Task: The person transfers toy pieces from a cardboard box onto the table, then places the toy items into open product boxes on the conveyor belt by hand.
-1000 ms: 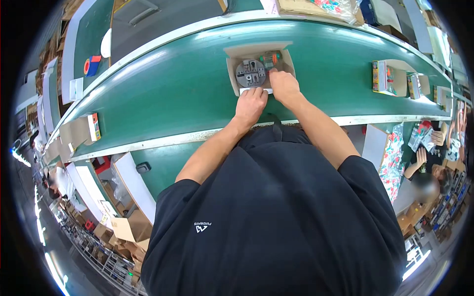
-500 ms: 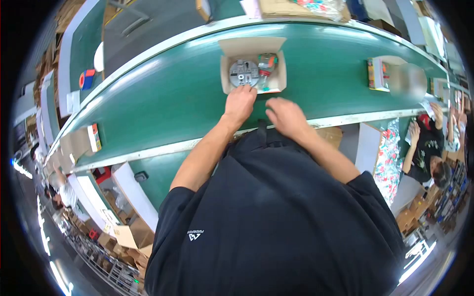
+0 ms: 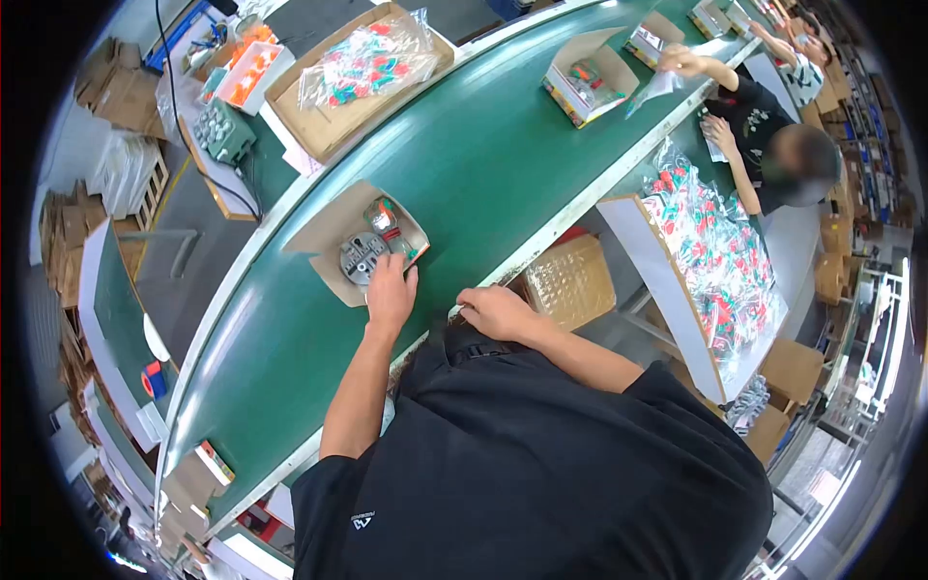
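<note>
An open cardboard box [image 3: 324,230] sits on the green belt, its flap raised at the far left side. Inside lie a round grey metal chuck-like disc [image 3: 364,257] and a clear plastic bag [image 3: 384,218] with orange and green parts. My left hand [image 3: 391,298] is at the box's near wall, with its fingers over the rim beside the disc and its thumb to the right; it appears to grip the wall. My right hand [image 3: 498,312] rests at the belt's near edge, loosely bent, with nothing visible in it.
Further along the belt [image 3: 483,145] stands another open box [image 3: 580,101]. A co-worker [image 3: 764,145] holds a clear bag there. A bin of bagged red and green parts [image 3: 715,251] and a brown carton [image 3: 570,280] are on my right. A tray of bags [image 3: 362,72] stands across the belt.
My view has turned to the right, bringing the co-worker and bins closer. My left hand stays at the box. My right hand has moved from beside the box to the belt's near edge.
</note>
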Tool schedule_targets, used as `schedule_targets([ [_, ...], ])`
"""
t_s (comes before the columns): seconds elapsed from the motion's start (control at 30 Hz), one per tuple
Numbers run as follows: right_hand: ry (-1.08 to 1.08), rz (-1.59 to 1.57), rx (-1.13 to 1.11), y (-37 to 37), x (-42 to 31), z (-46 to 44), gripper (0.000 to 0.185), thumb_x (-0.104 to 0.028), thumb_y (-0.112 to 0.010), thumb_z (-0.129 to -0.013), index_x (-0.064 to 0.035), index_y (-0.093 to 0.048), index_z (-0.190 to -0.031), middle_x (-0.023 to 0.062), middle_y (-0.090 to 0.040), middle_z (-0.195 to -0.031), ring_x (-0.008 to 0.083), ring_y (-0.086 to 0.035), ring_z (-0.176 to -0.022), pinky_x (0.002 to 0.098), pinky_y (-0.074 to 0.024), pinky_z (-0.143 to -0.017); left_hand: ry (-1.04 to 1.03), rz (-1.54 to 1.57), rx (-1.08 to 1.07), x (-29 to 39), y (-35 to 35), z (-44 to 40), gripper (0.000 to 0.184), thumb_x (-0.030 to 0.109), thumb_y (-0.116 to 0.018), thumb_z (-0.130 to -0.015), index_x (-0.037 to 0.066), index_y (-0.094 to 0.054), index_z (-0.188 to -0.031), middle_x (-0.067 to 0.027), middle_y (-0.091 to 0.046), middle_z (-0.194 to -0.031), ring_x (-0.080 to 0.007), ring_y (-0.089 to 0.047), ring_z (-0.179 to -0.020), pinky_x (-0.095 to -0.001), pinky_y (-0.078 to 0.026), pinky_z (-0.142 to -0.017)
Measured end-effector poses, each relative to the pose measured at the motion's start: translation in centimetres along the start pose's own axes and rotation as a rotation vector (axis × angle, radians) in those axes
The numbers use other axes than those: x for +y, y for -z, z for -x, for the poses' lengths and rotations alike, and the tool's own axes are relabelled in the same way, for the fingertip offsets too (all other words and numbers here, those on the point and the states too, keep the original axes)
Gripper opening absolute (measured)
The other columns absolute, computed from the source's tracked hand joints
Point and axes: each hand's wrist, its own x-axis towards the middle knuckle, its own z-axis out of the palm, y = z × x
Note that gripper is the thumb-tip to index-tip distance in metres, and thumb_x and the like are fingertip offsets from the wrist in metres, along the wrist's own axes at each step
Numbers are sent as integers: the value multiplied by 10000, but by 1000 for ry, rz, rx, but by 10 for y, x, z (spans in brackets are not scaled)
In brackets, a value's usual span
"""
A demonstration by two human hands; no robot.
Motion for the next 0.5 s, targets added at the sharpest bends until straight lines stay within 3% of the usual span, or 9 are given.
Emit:
schedule_targets([
  [0.3,83,-7,-103,1,23,7,245,-210,-612,-924,-33,-669,-1084,203,-712,-999,399,-677,-964,485,-539,-856,-81,-64,13,-25,-19,3,266,-6,-582,-898,1,-655,-1154,-174,-657,-1195,-386,-637,-1072,-445,-519,-927],
  [0.43,146,39,-157,6,34,10,260,-214,-609,-925,-40,-670,-1108,200,-712,-1012,403,-672,-973,488,-537,-861,-57,-76,-94,-10,-9,-5,285,-7,-571,-885,2,-658,-1156,-196,-657,-1220,-384,-635,-1095,-457,-511,-962],
  [0.5,189,61,-204,6,39,16,266,-216,-608,-926,-43,-670,-1119,198,-712,-1018,405,-671,-976,488,-536,-863,-74,-91,78,16,-9,0,303,-3,-554,-883,7,-663,-1165,-214,-668,-1187,-394,-635,-1097,-468,-499,-987],
])
